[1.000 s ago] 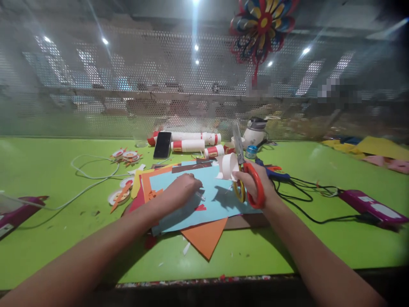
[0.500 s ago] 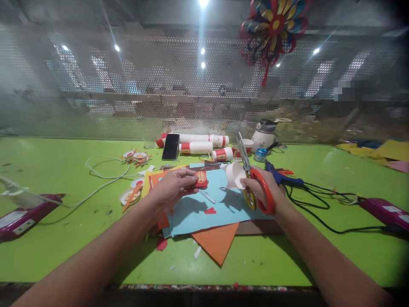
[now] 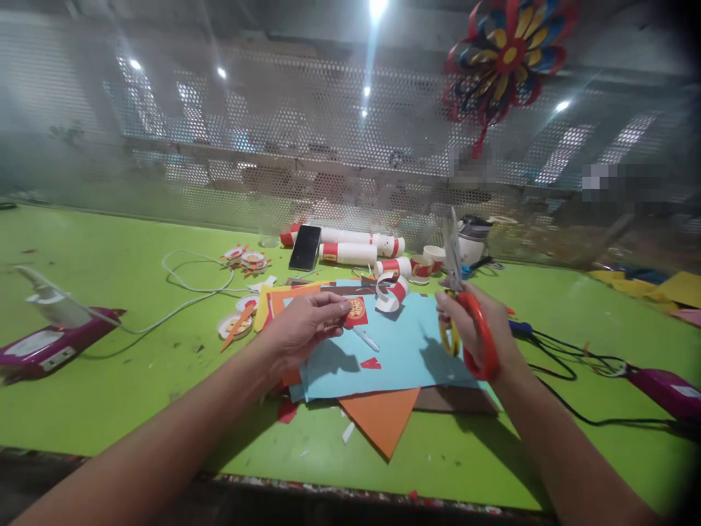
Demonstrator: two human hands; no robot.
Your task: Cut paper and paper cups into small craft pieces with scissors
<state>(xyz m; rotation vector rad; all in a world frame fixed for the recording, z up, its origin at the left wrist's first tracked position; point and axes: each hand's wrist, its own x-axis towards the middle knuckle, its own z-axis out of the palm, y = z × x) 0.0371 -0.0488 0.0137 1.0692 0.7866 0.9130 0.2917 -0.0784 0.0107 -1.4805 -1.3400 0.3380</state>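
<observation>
Between thumb and fingers, my left hand (image 3: 304,321) pinches a small red paper piece (image 3: 358,312) with a gold round pattern. My right hand (image 3: 485,325) is wrapped round scissors (image 3: 452,252) with red and yellow handles, blades pointing up. Beneath both hands lies a light blue paper sheet (image 3: 399,351). On its far part rests a curled white and red paper cup strip (image 3: 388,296), apart from my hands. A pale pen-like tool (image 3: 366,338) and red scraps (image 3: 371,363) lie on the sheet, near my left hand.
Cut paper cups (image 3: 350,253) and a phone (image 3: 305,247) stand at the back. Round paper pieces (image 3: 235,326) lie left, beside a white cable. Purple power strips (image 3: 60,347) sit at both sides. An orange sheet (image 3: 383,420) sticks out in front.
The curled cup strip has left my right hand and lies on the blue sheet. My right hand has moved right with the scissors. My left hand still pinches the red piece; the view has tilted.
</observation>
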